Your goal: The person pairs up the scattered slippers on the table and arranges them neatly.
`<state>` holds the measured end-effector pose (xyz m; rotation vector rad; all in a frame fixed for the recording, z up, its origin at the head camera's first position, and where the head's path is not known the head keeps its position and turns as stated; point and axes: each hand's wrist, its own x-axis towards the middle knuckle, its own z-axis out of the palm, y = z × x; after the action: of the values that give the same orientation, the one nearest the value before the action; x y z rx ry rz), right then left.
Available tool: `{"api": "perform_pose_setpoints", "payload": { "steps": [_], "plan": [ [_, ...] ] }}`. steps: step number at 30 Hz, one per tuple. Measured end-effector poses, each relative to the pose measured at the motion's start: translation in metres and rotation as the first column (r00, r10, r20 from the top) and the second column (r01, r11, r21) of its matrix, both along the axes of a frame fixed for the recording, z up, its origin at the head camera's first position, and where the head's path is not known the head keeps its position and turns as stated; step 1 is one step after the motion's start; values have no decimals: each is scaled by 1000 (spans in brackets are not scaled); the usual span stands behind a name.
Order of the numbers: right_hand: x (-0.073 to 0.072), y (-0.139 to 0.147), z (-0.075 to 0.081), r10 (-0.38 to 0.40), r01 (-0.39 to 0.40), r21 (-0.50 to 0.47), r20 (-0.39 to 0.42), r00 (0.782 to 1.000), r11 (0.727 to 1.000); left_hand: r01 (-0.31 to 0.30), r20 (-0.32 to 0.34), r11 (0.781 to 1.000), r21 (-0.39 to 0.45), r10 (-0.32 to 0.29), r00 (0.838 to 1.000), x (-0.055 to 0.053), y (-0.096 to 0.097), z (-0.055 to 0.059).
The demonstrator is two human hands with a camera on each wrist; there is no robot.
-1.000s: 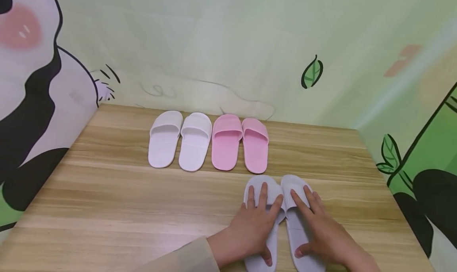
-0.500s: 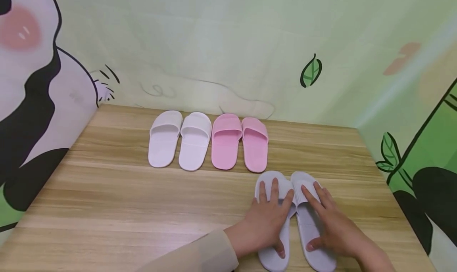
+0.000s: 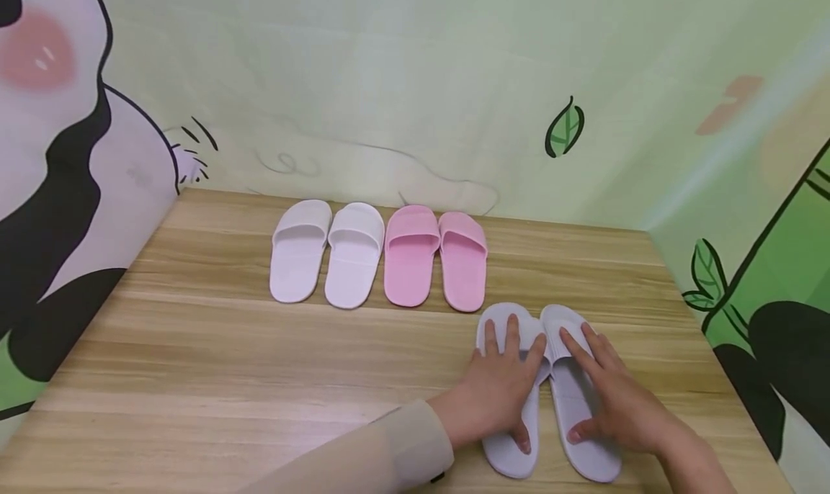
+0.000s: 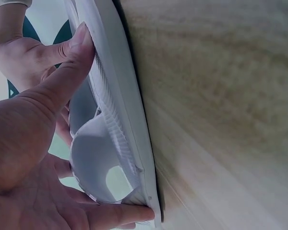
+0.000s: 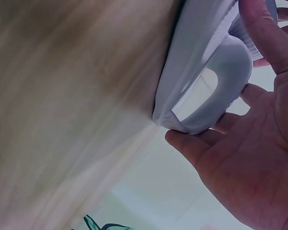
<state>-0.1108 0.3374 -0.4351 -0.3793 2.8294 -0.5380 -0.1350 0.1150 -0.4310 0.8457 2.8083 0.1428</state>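
A pair of light grey slide slippers lies side by side at the lower right of the head view, toes toward the back wall. My left hand [image 3: 496, 389] is spread over the left grey slipper [image 3: 509, 463], fingertips on its strap and thumb at the sole. On the right grey slipper [image 3: 570, 386], my right hand [image 3: 619, 393] rests in the same way, fingers on the strap's outer side. From the left wrist, the sole edge [image 4: 122, 81] appears flat on the wood, thumb against it. Straight fingers touch the strap [image 5: 230, 72] in the right wrist view.
White slippers [image 3: 295, 271] and pink slippers [image 3: 408, 278] stand in a row near the back wall [image 3: 363, 83], left of and beyond the grey pair. The wood-grain surface [image 3: 227, 379] is bounded by printed panels at left and right.
Both hands have slid the grey slippers to the right and slightly away, toward the back wall. The white and pink pairs stay where they were.
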Motion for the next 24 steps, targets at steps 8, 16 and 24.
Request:
{"api": "perform_pose_setpoints", "payload": {
  "steps": [8, 16, 24],
  "plan": [
    [-7, 3, 1, -8, 8, -2, 12, 1000, 1000, -12, -10, 1000, 10, 12, 1000, -7, 6, -1],
    [-16, 6, 0, -23, 23, -31, 16, 1000, 999, -25, -6, 999, 21, 25, 1000, -15, 11, 2],
    [-24, 11, -1, -23, 22, -37, -3, 1000, 999, -32, -7, 999, 22, 32, 999, -25, 19, 1]
  ]
}}
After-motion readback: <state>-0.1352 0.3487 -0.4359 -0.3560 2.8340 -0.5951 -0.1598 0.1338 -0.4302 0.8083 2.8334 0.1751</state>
